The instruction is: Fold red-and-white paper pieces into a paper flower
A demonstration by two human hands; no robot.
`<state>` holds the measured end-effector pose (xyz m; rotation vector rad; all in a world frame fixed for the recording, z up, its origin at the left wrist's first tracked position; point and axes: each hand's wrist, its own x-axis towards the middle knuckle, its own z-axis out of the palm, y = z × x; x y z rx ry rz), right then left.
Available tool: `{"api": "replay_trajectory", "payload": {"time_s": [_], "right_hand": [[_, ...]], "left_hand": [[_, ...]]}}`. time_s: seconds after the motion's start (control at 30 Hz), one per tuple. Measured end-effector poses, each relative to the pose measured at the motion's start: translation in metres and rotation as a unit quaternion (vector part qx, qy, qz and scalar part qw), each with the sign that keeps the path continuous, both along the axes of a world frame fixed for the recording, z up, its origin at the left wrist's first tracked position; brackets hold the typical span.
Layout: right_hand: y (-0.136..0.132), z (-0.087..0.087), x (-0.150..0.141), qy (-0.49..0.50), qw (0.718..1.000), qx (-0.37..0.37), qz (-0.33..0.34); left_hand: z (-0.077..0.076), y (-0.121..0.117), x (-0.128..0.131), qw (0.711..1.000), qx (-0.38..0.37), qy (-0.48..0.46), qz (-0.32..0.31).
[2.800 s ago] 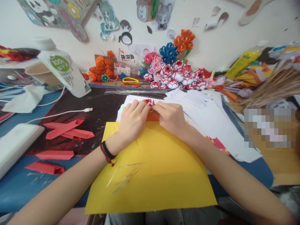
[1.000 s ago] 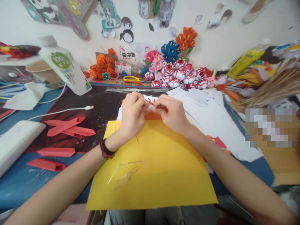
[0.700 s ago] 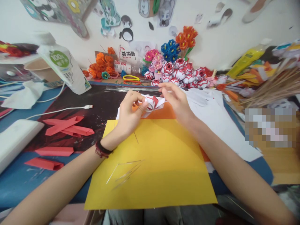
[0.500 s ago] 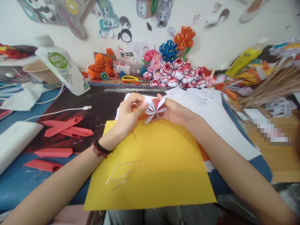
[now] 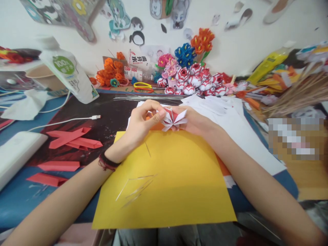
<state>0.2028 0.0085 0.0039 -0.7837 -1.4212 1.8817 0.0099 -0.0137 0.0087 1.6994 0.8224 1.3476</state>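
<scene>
A red and white folded paper flower (image 5: 174, 119) is held up between my two hands, just above the far edge of a yellow sheet (image 5: 166, 177). My left hand (image 5: 147, 118) pinches its left side between thumb and fingers. From the right, my right hand (image 5: 193, 119) supports it, its fingers partly hidden behind the petals. Several thin wire pieces (image 5: 139, 191) lie on the yellow sheet. White paper sheets (image 5: 230, 130) are spread beyond and to the right of my right hand.
Folded red paper strips (image 5: 74, 138) and a white power bank (image 5: 22, 155) lie at left, near a leaning white bottle (image 5: 68, 71). Along the wall are finished paper flowers (image 5: 194, 80), scissors (image 5: 143, 86) and orange flowers (image 5: 112, 71). Brown sticks (image 5: 297, 89) jut in at right.
The paper flower has shifted slightly right and turned a little in my hands. My left thumb has moved right along its edge. Things on the table stay where they were.
</scene>
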Motion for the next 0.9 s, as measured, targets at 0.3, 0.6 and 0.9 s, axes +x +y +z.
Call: {"api": "replay_trajectory", "payload": {"time_s": [0.3, 0.6, 0.9], "right_hand": [[-0.001, -0.001, 0.008, -0.029, 0.998, 0.046, 0.025], [-0.006, 0.003, 0.007, -0.050, 0.997, 0.056, 0.028], [-0.007, 0.005, 0.007, -0.057, 0.997, 0.055, 0.024]], "left_hand": [[0.004, -0.006, 0.000, 0.998, 0.023, 0.050, 0.021], [0.001, -0.010, 0.004, 0.995, 0.033, 0.073, 0.055], [0.002, -0.008, 0.005, 0.998, -0.049, 0.029, 0.011]]}}
